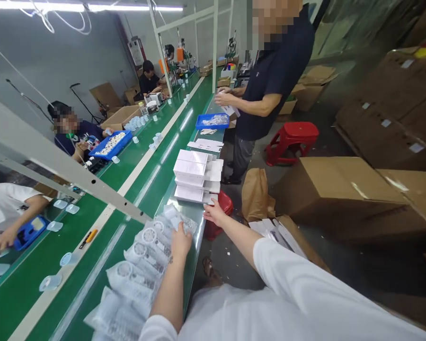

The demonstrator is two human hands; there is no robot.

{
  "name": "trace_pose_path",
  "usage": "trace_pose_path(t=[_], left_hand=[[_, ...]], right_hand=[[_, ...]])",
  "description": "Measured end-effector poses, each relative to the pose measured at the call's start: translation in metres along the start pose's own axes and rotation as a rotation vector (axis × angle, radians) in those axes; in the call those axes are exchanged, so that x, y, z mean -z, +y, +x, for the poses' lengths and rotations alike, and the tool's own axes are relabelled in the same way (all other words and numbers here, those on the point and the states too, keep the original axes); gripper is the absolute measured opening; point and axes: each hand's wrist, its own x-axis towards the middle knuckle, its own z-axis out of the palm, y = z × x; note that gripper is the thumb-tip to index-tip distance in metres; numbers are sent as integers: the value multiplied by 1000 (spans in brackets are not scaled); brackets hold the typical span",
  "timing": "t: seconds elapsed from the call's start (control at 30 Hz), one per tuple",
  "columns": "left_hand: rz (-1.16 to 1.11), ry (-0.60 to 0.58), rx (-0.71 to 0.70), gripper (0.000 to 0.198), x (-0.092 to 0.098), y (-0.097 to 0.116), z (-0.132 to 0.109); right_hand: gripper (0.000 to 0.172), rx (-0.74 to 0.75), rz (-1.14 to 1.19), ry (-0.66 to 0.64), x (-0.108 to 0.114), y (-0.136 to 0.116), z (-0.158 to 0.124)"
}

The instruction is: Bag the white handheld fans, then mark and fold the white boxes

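Workshop floor, indoor: long green conveyor point(21, 303) running from near left to far centre, brown cartons point(341, 180) piled along the right side, red stool point(227, 203) partly under the bench edge. Co-worker in a dark shirt point(282, 71) stands at far right, white card in hand; blue tray point(213, 126) of small wrapped pieces lies beside that person.

Progress: stack of white boxes point(190, 166) stands at the centre, folded into shape, end flaps jutting out to the right. No closed box made out; insides cannot be seen from here. Flat white card point(206, 144) lies just beyond the stack. Row of bagged parts point(128, 270) runs along the near side of the belt, all outside the boxes. My reading: shaping of these boxes looks largely done; flaps are left open and the bagged parts left unboxed. No count possible of anything finished.

Grip: left hand point(180, 241) lies against the far-end bag point(172, 215), at its right side, fingers on the film; whether they are closed on it, cannot tell. Right hand point(215, 213) has fingers spread apart, close by the lowest flap point(210, 198) at the stack's near right corner. Contact there uncertain; nothing visible held in it.
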Motion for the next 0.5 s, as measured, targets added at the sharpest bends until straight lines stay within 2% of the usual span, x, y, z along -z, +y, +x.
trace_pose_path(t=[0.07,0.13,0.23,0.4,0.5], left_hand=[[108,-61,79,52,-7,5,20],[161,-101,113,54,-15,6,30],[165,-84,164,55,-23,7,36],[139,34,275,41,-25,17,31],[-122,200,379,40,-15,26,17]], right_hand=[[67,-26,-35,-6,-3,-6,23],[59,-54,-68,-25,-7,-7,39],[43,-93,-116,-21,-12,-1,48],[26,-120,-192,-39,-15,8,28],[28,-162,-233,-124,-6,3,6]])
